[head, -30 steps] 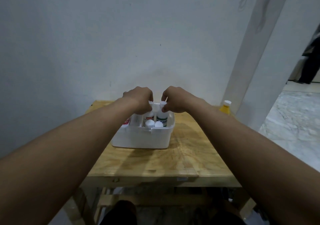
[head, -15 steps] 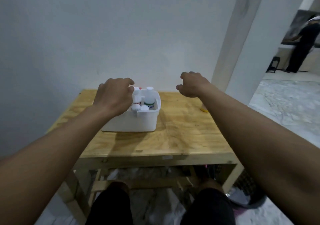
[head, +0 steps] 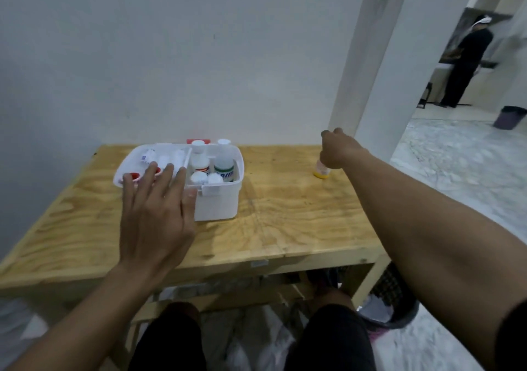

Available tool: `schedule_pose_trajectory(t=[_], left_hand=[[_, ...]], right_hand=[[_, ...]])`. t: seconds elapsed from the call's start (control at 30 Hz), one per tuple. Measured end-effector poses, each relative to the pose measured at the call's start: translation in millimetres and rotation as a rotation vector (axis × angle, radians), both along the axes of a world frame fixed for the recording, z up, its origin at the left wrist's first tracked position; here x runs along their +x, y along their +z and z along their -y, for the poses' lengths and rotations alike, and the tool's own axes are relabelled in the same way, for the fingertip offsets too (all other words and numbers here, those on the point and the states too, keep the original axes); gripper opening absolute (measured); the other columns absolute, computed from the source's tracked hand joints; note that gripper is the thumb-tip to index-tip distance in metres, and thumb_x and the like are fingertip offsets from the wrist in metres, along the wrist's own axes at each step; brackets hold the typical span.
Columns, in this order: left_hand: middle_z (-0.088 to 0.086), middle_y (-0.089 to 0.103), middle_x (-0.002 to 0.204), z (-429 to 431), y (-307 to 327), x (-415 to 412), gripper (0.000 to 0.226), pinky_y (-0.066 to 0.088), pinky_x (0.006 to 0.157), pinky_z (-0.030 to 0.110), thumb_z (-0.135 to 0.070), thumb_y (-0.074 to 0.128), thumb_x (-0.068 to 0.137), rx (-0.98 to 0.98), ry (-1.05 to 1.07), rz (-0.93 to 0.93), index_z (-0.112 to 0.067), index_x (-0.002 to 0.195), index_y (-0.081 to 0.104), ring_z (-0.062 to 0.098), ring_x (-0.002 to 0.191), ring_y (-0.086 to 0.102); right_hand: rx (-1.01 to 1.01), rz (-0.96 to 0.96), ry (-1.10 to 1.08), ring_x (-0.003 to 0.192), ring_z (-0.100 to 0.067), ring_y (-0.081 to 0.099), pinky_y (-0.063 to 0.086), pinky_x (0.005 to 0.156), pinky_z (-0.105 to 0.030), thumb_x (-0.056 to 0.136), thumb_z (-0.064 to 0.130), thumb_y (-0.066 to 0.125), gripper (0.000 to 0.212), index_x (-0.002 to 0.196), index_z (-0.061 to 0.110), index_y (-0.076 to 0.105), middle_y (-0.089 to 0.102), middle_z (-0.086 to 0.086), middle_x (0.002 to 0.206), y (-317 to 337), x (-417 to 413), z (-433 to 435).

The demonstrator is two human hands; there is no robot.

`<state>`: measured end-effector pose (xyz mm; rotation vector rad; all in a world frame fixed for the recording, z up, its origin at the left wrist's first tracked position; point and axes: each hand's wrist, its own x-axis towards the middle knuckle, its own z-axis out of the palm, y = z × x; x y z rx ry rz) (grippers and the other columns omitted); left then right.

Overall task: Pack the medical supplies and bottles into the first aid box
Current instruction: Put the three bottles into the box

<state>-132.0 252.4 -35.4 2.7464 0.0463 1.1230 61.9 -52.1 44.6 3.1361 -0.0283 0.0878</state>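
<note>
Under right hand (head: pixel 340 151), upright yellow bottle (head: pixel 322 171)

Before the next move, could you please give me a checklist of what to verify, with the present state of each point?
1. Grip: the right hand is curled over the top of the yellow bottle: ok.
2. Stance: the yellow bottle stands upright on the table: ok.
3. Access: the first aid box is open on top: ok.
4. Room: its right compartment holds tall bottles and white caps; space for one more: cannot tell.
5. Path: the left hand is spread open over the box's left half: not ok.
</note>
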Motion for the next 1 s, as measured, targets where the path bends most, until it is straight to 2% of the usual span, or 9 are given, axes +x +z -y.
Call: schedule_pose_trajectory(t=[0.1, 0.23, 0.33, 0.5, 0.6, 0.77, 1.0], left_hand=[[0.017, 0.054, 0.144, 0.9, -3.5, 0.0, 0.054, 0.014, 0.120, 0.058, -0.035, 0.032, 0.103, 0.002, 0.015, -0.010, -0.004, 0.138, 0.057, 0.037, 0.144, 0.036], [0.017, 0.053, 0.145, 0.8, -4.4, -1.5, 0.054, 0.016, 0.119, 0.059, -0.036, 0.031, 0.103, 0.028, 0.023, 0.005, -0.007, 0.141, 0.056, 0.037, 0.143, 0.036], [0.016, 0.051, 0.147, 0.9, -4.4, -2.9, 0.054, 0.016, 0.118, 0.059, -0.038, 0.028, 0.104, 0.037, 0.024, -0.004, -0.011, 0.143, 0.053, 0.037, 0.144, 0.035], [0.014, 0.052, 0.146, 0.2, -4.7, -3.9, 0.053, 0.018, 0.118, 0.059, -0.039, 0.029, 0.104, 0.053, 0.048, -0.023, -0.013, 0.142, 0.054, 0.036, 0.142, 0.038], [0.014, 0.053, 0.145, 0.8, -4.4, -3.6, 0.051, 0.018, 0.117, 0.058, -0.038, 0.032, 0.103, 0.038, 0.049, -0.033, -0.013, 0.140, 0.056, 0.035, 0.141, 0.039], [0.016, 0.051, 0.147, 1.9, -5.1, -3.7, 0.049, 0.020, 0.116, 0.060, -0.038, 0.036, 0.103, 0.021, 0.051, -0.018, -0.013, 0.140, 0.056, 0.036, 0.141, 0.040], [0.015, 0.045, 0.153, 2.1, -3.1, -5.8, 0.055, 0.018, 0.118, 0.059, -0.041, 0.027, 0.104, 0.023, 0.043, -0.067, -0.015, 0.147, 0.048, 0.034, 0.145, 0.034]], right_hand=[[0.028, 0.047, 0.037, 0.109, -0.036, 0.058, 0.047, 0.078, -0.038, 0.094, 0.013, 0.059, 0.039, 0.130, 0.003, 0.048, 0.053, -0.018, 0.125, 6.1, 3.3, 2.5], [0.019, 0.048, 0.069, 0.096, -0.032, 0.063, 0.056, 0.078, -0.039, 0.088, 0.018, 0.067, 0.036, 0.121, 0.004, 0.062, 0.063, -0.014, 0.113, 28.1, 0.5, -1.2], [0.040, 0.026, 0.116, 0.086, -0.027, 0.064, 0.053, 0.067, -0.036, 0.084, 0.023, 0.075, 0.038, 0.116, 0.005, 0.067, 0.066, -0.012, 0.106, 49.3, -8.5, -14.0], [0.186, 0.022, 0.213, 0.068, -0.016, 0.070, 0.047, 0.050, -0.026, 0.084, 0.017, 0.078, 0.030, 0.111, 0.005, 0.070, 0.070, -0.007, 0.092, 95.2, -36.2, -47.7], [0.251, 0.061, 0.285, 0.065, -0.011, 0.070, 0.045, 0.050, -0.023, 0.085, 0.017, 0.077, 0.029, 0.111, 0.006, 0.071, 0.070, -0.002, 0.085, 124.5, -55.7, -69.1], [0.364, 0.080, 0.417, 0.071, -0.015, 0.072, 0.051, 0.055, -0.022, 0.087, 0.014, 0.075, 0.032, 0.115, 0.001, 0.069, 0.071, -0.005, 0.090, 157.2, -82.9, -103.6], [0.314, 0.083, 0.538, 0.067, -0.012, 0.074, 0.054, 0.056, -0.023, 0.087, 0.016, 0.074, 0.024, 0.108, 0.005, 0.072, 0.072, 0.001, 0.083, 146.5, -99.6, -144.8]])
